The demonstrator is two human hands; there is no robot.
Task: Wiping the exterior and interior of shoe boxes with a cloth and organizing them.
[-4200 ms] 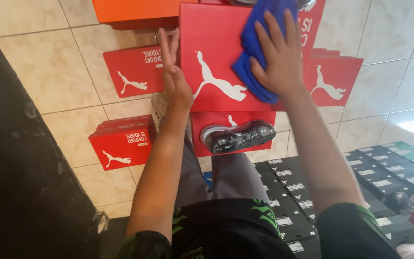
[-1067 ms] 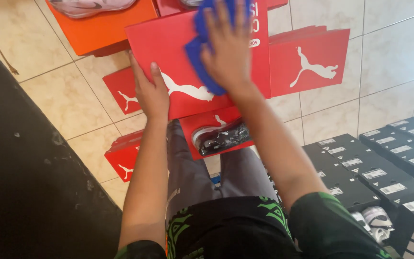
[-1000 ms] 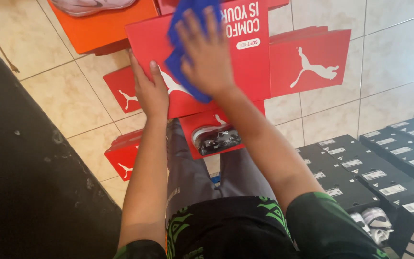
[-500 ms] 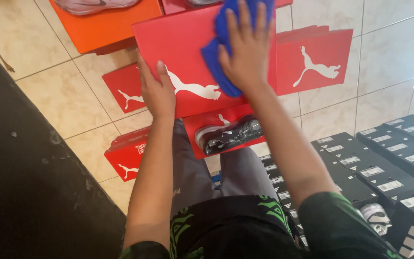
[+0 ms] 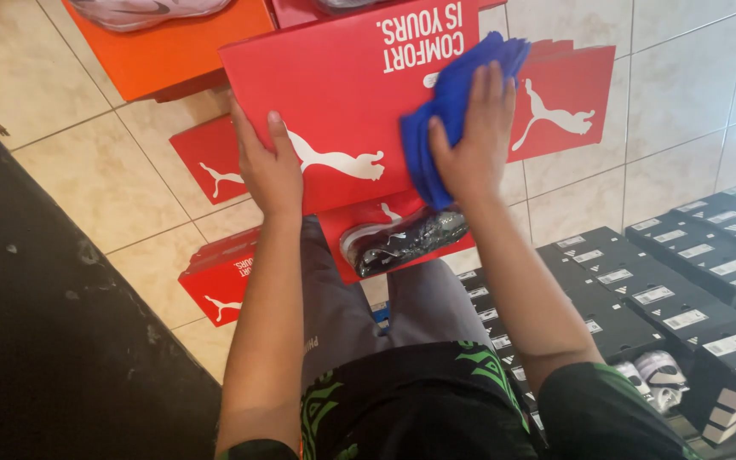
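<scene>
Knees first, then my left hand (image 5: 273, 170) grasping the near left edge of the red box lid (image 5: 342, 102) (held above an open shoebox (image 5: 402, 238)); my right hand (image 5: 470, 145) presses a blue cloth (image 5: 445, 111) flat upon it.

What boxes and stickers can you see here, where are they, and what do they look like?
Red box lid: flat rectangle on the lap, white leaping animal and lettering; left hand steadies it, right hand presses a blue cloth on it.
Open red box: under the lid, holds a dark shoe.
Red lids: lying on the floor tiles.
Orange box: top left.
Black boxes: stacked at right, with white rectangular labels.
</scene>
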